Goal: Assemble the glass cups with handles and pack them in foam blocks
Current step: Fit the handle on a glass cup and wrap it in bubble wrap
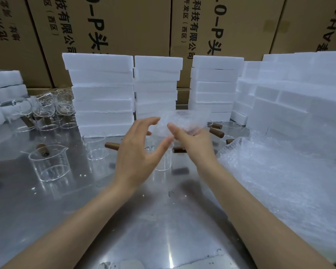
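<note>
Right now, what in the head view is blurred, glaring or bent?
Head view: the clear bubble-wrap piece in the right hand is motion-blurred; ceiling light glares off the shiny steel table; wide-angle bending tilts the white foam block stacks.

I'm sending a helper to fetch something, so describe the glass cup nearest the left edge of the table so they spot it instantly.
Start at the tallest foam stack at the back left of the steel table. In front of it, toward the near left, stands a lone glass cup with a pouring spout. Unlike the clustered cups behind it, it stands apart, its brown wooden handle pointing away.
</note>
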Demonstrator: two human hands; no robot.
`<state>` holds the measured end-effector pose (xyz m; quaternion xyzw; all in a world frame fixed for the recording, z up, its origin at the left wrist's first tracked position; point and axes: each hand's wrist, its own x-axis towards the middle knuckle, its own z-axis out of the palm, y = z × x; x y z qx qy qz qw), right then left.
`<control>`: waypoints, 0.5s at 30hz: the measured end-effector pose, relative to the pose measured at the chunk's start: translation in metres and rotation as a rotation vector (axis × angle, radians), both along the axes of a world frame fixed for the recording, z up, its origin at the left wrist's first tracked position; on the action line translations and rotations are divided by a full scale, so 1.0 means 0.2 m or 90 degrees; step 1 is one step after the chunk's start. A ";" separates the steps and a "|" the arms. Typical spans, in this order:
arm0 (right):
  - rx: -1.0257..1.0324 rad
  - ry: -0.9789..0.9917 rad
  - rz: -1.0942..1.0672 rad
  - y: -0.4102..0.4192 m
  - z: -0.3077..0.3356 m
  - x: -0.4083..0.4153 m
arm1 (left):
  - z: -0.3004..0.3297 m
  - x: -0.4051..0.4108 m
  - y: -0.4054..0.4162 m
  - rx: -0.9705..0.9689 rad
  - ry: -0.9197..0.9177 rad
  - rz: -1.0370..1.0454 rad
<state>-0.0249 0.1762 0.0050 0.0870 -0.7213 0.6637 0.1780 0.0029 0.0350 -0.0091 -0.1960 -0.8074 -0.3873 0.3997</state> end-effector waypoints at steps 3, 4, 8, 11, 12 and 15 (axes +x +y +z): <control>0.095 0.019 -0.043 -0.01 -0.01 0.00 | -0.01 -0.03 -0.03 -0.013 -0.001 0.034; 0.121 0.014 -0.058 -0.02 -0.02 0.00 | -0.02 -0.04 -0.04 -0.033 0.006 0.036; 0.173 0.019 -0.069 -0.02 -0.02 0.00 | -0.04 -0.08 -0.09 -0.107 0.027 0.032; 0.178 0.005 -0.071 -0.02 -0.01 0.00 | -0.04 -0.10 -0.12 -0.069 0.028 0.032; 0.182 0.006 -0.076 -0.02 -0.01 0.00 | -0.04 -0.10 -0.12 -0.032 0.024 0.033; 0.216 0.009 -0.096 0.00 0.00 0.01 | -0.02 -0.11 -0.13 0.133 -0.053 0.050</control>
